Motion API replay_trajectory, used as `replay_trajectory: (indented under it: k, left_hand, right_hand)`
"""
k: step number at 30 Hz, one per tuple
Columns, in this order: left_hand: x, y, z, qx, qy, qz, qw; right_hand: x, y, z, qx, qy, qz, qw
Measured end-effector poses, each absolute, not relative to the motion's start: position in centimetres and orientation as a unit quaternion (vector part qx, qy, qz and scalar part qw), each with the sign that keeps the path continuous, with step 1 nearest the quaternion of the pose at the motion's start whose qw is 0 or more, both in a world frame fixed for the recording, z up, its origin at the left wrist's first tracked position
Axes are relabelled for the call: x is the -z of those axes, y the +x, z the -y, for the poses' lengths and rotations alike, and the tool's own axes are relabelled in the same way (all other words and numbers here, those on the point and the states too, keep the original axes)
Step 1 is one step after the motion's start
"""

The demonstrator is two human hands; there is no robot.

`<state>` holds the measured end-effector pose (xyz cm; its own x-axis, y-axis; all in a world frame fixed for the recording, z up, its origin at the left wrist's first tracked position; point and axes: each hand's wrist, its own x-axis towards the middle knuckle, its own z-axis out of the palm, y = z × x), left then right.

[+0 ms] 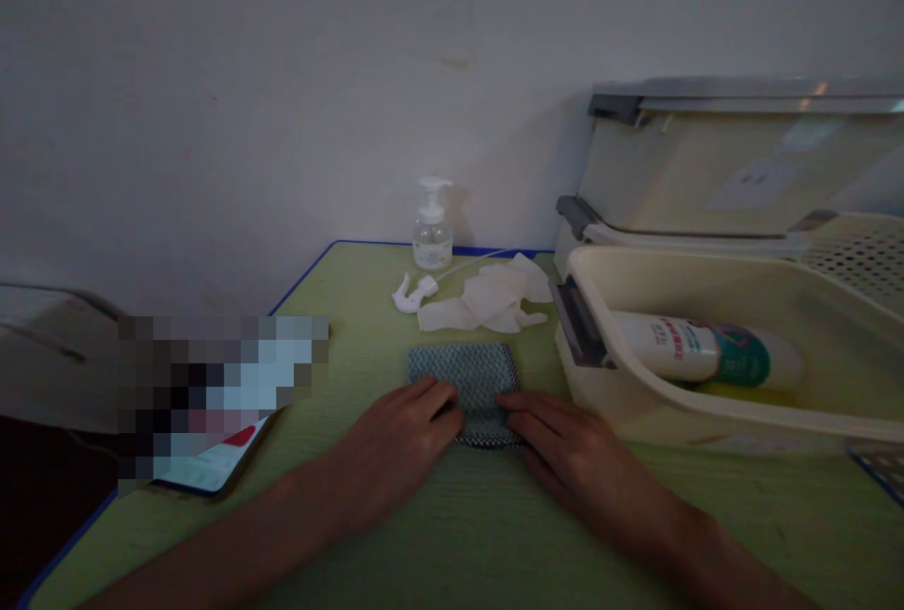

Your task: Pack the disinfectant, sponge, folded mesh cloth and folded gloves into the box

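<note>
A folded grey-blue cleaning cloth [470,370] with a black-and-white stitched edge lies on the green tabletop. My left hand [413,422] is at its left near side, with the fingers curled and closed on the fabric. On the other side, my right hand [572,445] has its fingertips over the cloth's right near edge, apparently gripping it there; its thumb is largely hidden. Just behind the cloth are a crumpled off-white glove-like sheet [487,297] and a white trigger spray head [413,293] with a thin tube.
A clear pump bottle [432,238] stands near the wall. To the right, a cream bin [586,309] holds a white-and-green bottle [678,346]. Lidded storage boxes [678,177] sit behind it. A phone [212,469], partly pixelated, is at the table's left edge.
</note>
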<state>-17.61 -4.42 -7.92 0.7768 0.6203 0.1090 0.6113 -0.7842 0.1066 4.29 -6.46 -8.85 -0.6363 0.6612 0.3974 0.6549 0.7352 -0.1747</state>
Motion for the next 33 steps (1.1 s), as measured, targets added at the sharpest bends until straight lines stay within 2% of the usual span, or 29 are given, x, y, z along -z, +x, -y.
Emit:
replay_trajectory:
  k: [4, 10, 19, 25, 30, 33]
  left_hand:
    - [7.5, -17.9, 4.3, -0.067, 0.937, -0.336, 0.064]
    - [6.8, -18.6, 4.6, -0.05, 0.913, -0.351, 0.202]
    - [6.6, -18.8, 3.5, -0.041, 0.803, -0.432, 0.409]
    - [6.6, -19.3, 3.0, -0.032, 0.814, -0.422, 0.398]
    - [5.2, -20.0, 3.1, 0.005, 0.838, -0.38, 0.392]
    - [5.2, -20.0, 2.9, 0.01, 0.821, -0.414, 0.392]
  right_hand:
    - [8.5, 4.1, 6.6, -0.003, -0.362, 0.907, 0.214]
    - [7.3, 4.0, 7.1, -0.071, -0.416, 0.893, 0.158]
    - [7.7, 3.2, 7.6, -0.24, -0.488, 0.816, 0.196]
    - [8.2, 3.0, 7.1, -0.273, -0.543, 0.764, 0.218]
    - [7.6, 3.0, 7.3, -0.27, -0.531, 0.777, 0.204]
    - [7.5, 3.0, 7.3, -0.266, -0.543, 0.773, 0.191]
